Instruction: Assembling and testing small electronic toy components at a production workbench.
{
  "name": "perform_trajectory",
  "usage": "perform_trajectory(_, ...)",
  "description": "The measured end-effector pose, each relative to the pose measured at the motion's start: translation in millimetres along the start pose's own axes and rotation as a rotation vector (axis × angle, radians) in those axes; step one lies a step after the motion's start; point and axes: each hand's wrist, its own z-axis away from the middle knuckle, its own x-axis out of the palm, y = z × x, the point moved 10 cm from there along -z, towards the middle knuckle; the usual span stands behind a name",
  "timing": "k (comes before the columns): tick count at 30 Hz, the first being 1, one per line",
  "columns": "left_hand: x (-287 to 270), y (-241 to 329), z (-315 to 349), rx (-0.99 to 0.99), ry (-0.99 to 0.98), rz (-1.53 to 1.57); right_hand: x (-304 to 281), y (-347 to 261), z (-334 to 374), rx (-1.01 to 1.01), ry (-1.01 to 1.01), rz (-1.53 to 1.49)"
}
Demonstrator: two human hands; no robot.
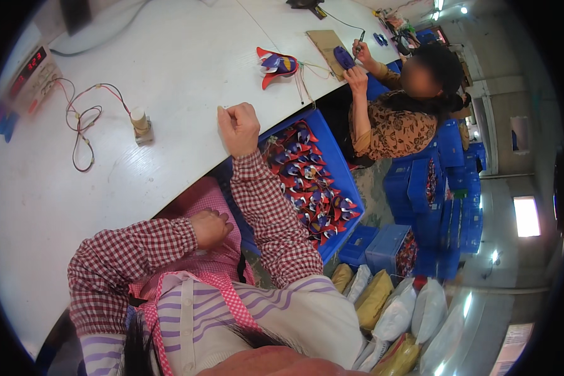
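Note:
My right hand [239, 128] rests at the near edge of the white table [188, 69], its fingers curled closed. What it holds, if anything, is hidden. Lower down, my left hand [210, 228] lies over my pink checked apron [197, 203] with its fingers folded in, and nothing sticks out of it. Beside my right forearm stands a blue crate [351, 188] filled with several red, purple and white petal-shaped pieces. One similar petal-shaped piece [281, 65] with thin wires lies on the table, farther off and to the right of my right hand.
On the table, left of my hands, a small cream cylinder on a block [140, 125] is wired to a meter with red digits [32, 78]. At right a co-worker [401, 119] holds a pen-like tool over a purple piece [343, 57]. Blue crates [420, 207] and sacks [398, 310] stand behind.

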Motion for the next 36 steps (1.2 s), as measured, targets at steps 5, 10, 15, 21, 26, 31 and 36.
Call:
perform_trajectory(5, 0.2, 0.3, 0.2, 0.006, 0.009, 0.001, -0.5, -0.3, -0.3, 0.003, 0.003, -0.005)
perform_trajectory(10, 1.4, -0.5, -0.4, -0.006, 0.006, 0.01, 1.4, 5.9, 2.6, 0.03, -0.005, -0.014)
perform_trajectory(15, -3.0, -0.2, 0.5, 0.018, 0.016, 0.007, 5.5, 9.2, -8.2, 0.183, -0.102, -0.166)
perform_trajectory(21, -2.9, -1.3, -1.4, 0.001, -0.005, 0.001, -4.5, -48.6, -58.9, 0.332, -0.077, -0.709)
perform_trajectory(26, -3.2, -9.6, -1.8, -0.069, -0.011, 0.1, 1.3, -148.4, -82.8, 0.02, -0.092, -0.965)
perform_trajectory(31, -11.6, -1.1, -0.1, 0.004, 0.057, 0.057, 10.4, -196.5, -94.3, -0.141, -0.202, -1.139)
perform_trajectory(36, -1.2, 4.3, -0.9, 0.077, -0.071, 0.035, -0.4, -237.2, -101.1, -0.459, -0.222, -1.107)
